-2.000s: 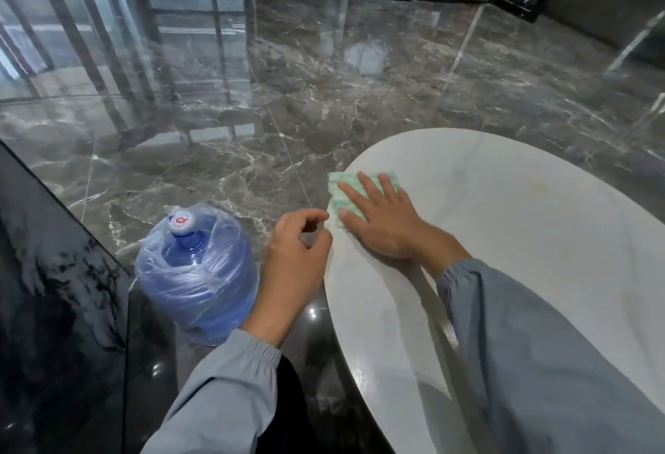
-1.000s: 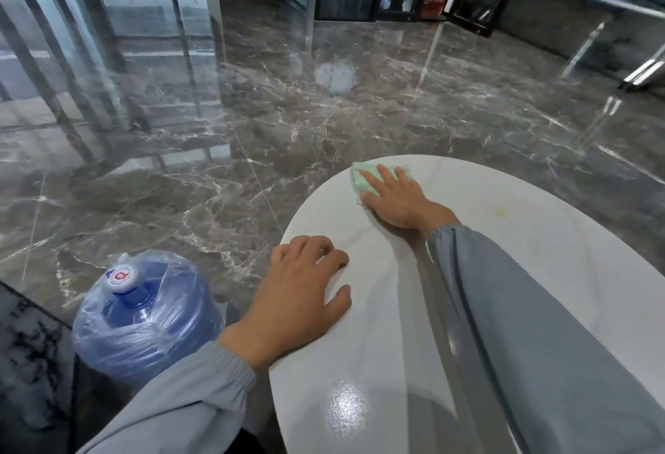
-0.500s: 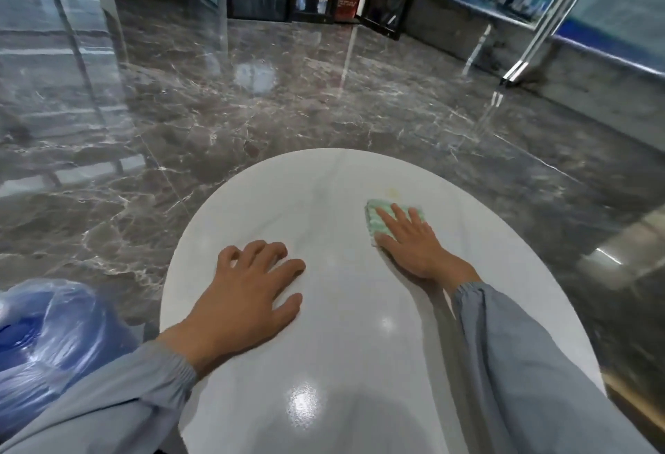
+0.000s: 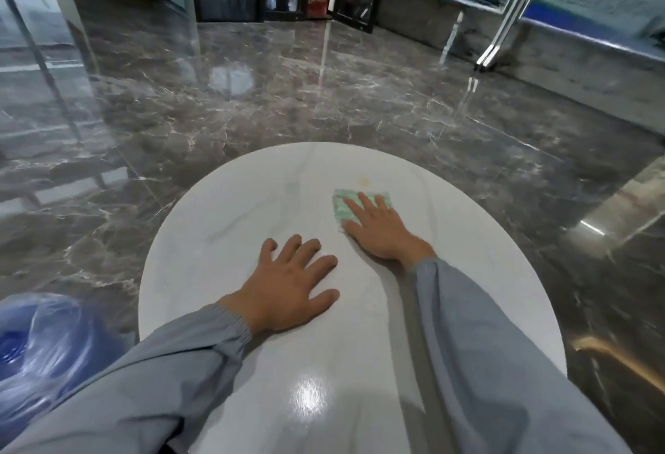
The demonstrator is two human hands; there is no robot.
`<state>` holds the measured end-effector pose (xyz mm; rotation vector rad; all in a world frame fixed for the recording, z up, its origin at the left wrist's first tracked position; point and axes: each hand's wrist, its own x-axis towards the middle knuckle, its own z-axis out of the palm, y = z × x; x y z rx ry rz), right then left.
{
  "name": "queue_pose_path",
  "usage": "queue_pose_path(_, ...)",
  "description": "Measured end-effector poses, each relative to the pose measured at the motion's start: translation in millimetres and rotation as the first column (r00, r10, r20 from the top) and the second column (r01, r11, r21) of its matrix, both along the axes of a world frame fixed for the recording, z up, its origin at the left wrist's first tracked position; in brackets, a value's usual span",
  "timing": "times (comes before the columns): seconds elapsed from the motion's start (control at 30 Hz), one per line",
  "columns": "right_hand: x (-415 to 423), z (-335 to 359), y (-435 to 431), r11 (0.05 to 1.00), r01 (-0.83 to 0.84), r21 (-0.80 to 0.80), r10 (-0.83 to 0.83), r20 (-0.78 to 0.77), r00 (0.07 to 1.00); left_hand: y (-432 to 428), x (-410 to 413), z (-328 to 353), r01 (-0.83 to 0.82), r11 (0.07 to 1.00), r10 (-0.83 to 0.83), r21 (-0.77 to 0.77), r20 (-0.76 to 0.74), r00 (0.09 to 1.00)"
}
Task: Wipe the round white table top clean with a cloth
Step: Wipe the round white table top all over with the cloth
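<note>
Blue water jug [image 4: 32,342] in clear plastic wrap, on the floor [image 4: 252,111] left of the bench [image 4: 252,209] — contents unclear. Your right hand [image 4: 381,234] lies flat, fingers straight, pressing the green cloth [image 4: 342,207] on the bench's far half; your left hand [image 4: 288,288] rests spread, palm down

We find the table top [image 4: 223,237] bare at its far and left parts. Our left hand [image 4: 288,288] lies flat across its middle.

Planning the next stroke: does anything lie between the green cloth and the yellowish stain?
Nothing visible does. The yellowish stain sits just past the green cloth under the right hand, with bare round white table top between. The left hand rests flat nearer the person.
</note>
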<state>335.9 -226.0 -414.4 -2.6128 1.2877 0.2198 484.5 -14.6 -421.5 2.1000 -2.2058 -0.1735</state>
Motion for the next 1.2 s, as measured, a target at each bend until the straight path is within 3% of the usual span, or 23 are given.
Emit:
queue_pose_path(0.2,-118.8,0.5,-61.7,0.918,0.397,-0.005,-0.397,-0.009,0.918,0.6,1.6,-8.8,0.0,0.999,0.001,-0.05,0.015,1.0)
queue_pose_path(0.37,-117.2,10.0,-74.3,0.839,0.544,0.027,-0.543,-0.041,0.839,-0.9,2.9,-14.9,-0.005,0.997,0.005,-0.074,0.001,1.0)
queue_pose_path(0.63,-58.3,0.4,-78.5,0.958,0.286,0.027,-0.286,0.004,0.958,-3.6,4.8,-19.4,-0.011,0.995,0.012,-0.104,0.005,1.0)
queue_pose_path(0.77,-114.7,5.5,-109.6,0.894,0.448,-0.026,-0.449,-0.05,0.892,-3.5,2.3,-18.9,-0.016,0.991,0.018,-0.134,0.015,1.0)
queue_pose_path(0.9,-112.0,9.9,-109.8,0.825,0.564,0.05,-0.561,-0.056,0.826,-4.2,2.1,-19.5,-0.015,0.992,0.015,-0.126,0.003,1.0)
queue_pose_path(1.03,-67.3,7.8,-104.9,0.857,0.515,0.017,-0.514,-0.023,0.857,-2.5,1.5,-18.3,-0.021,0.991,0.023,-0.131,0.014,1.0)
queue_pose_path(1.2,-0.9,0.7,-84.7,0.943,0.332,0.039,-0.332,0.007,0.943,-1.9,1.0,-17.0,-0.026,0.992,0.028,-0.127,0.016,0.999)
